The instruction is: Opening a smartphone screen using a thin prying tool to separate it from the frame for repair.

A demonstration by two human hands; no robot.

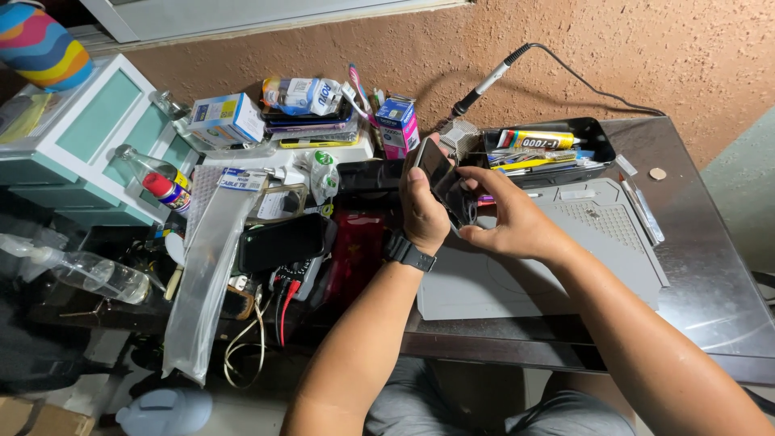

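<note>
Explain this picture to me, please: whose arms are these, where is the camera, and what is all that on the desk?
The camera sits on a person's head and looks down, so the arms are their own. The left hand, with a black wristwatch, grips a dark phone; the right hand touches its lower edge. Under them lies a grey work mat on a dark table. Behind it, a black tray holds a glue tube, and a soldering iron leans on the wall. Boxes, bottles and another phone clutter the left.

A black phone (442,182) is held against a grey work mat (565,258). A black watch (409,252) is worn. The wall (646,48) is textured terracotta. A red-capped bottle (157,179), a yellow-and-white glue tube (537,140) and teal-and-white drawers (89,137) are noted.
</note>
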